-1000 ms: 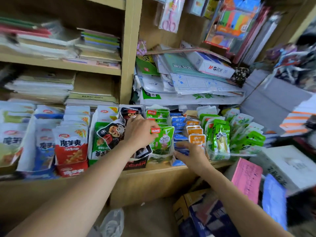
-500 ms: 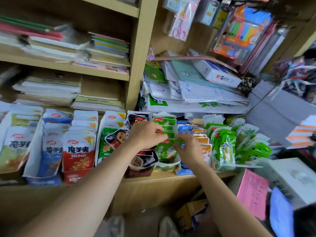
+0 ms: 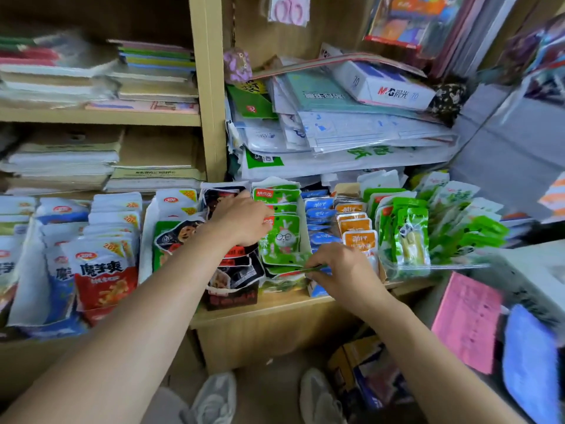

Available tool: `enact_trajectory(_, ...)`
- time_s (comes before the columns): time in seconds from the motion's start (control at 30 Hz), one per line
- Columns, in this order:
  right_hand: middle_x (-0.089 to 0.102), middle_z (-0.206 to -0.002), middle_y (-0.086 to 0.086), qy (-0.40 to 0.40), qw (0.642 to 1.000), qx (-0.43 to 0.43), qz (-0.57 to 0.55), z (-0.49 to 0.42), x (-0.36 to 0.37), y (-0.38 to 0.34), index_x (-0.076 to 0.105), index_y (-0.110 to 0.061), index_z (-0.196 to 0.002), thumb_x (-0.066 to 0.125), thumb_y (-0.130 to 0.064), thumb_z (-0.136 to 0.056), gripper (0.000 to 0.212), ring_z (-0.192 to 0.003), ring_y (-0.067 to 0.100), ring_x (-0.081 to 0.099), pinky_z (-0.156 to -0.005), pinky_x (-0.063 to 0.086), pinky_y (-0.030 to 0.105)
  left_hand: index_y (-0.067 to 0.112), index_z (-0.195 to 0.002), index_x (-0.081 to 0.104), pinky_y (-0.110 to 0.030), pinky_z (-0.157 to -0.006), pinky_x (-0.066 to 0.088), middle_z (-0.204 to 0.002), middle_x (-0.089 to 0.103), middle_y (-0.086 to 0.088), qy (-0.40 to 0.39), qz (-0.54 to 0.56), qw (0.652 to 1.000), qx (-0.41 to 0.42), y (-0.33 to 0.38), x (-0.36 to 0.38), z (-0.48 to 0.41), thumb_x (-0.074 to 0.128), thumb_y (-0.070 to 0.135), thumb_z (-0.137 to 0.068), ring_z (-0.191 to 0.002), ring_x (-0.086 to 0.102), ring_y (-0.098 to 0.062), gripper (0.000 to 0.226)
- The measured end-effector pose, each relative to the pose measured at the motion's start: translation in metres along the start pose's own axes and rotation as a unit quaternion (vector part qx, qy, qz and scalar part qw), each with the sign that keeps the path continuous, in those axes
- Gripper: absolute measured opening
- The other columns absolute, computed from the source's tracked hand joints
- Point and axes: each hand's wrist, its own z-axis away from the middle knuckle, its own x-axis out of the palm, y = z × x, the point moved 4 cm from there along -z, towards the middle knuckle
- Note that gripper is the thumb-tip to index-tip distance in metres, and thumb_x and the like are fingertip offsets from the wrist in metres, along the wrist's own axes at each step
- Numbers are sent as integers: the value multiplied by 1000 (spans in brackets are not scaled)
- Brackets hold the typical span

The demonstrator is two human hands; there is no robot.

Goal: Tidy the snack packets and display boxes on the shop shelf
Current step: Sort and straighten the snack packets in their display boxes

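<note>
The left hand is resting over the black packets standing in the dark display box, which is sitting right at the front edge of the shelf. Its grip is hidden under the knuckles, so I cannot tell. The right hand is pinching a flat green packet, grip narrow, just before the rabbit packets. Rows are touching side to side; 1 bare strip is running along the front edge. 0.5 s ago the hands were meeting over the rabbit packets; now they are standing apart.
</note>
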Motion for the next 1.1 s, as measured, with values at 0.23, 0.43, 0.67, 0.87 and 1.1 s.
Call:
enact_trajectory(0.23, 71, -92, -2, 29, 999, -7, -18, 13, -3, -1, 77, -16, -100, 76, -16, -85, 15, -85, 14, 64, -73, 55, 33, 31, -129, 67, -47, -103, 45, -133, 64, -6, 40, 53, 997, -26, 7, 11, -12, 67, 42, -93, -135, 43, -30, 37)
enact_trajectory(0.43, 73, -99, -2, 56, 998, -4, -42, 12, -4, 2, 75, -16, -107, 77, -21, -85, 22, -93, 16, 65, -79, 56, 36, 37, -102, 77, -39, -93, 42, -114, 72, 8, 135, 26, 990, -23, 9, 10, -11, 73, 42, -89, -115, 49, -23, 14)
enact_trajectory(0.67, 72, -99, -3, 60, 997, -11, -41, 8, -2, 6, 76, -17, -108, 76, -25, -86, 23, -94, 15, 64, -80, 55, 34, 38, -103, 78, -37, -96, 29, -131, 63, 16, 202, -31, 979, 11, 14, 11, -8, 73, 46, -88, -114, 41, -18, 18)
enact_trajectory(0.87, 72, -99, -2, 54, 997, -15, -44, 7, -4, 5, 77, -17, -107, 76, -24, -86, 22, -93, 15, 64, -79, 54, 31, 38, -108, 67, -39, -94, 31, -123, 67, 11, 189, 31, 982, -2, 11, 10, -12, 76, 41, -86, -115, 46, -22, 23)
enact_trajectory(1.1, 72, -99, -2, 49, 997, -15, -52, 9, -4, 4, 77, -16, -105, 77, -22, -85, 20, -92, 14, 64, -79, 54, 31, 39, -127, 66, -41, -101, 31, -127, 64, 4, 152, -24, 988, -20, 12, 13, -17, 67, 48, -92, -124, 44, -26, 37)
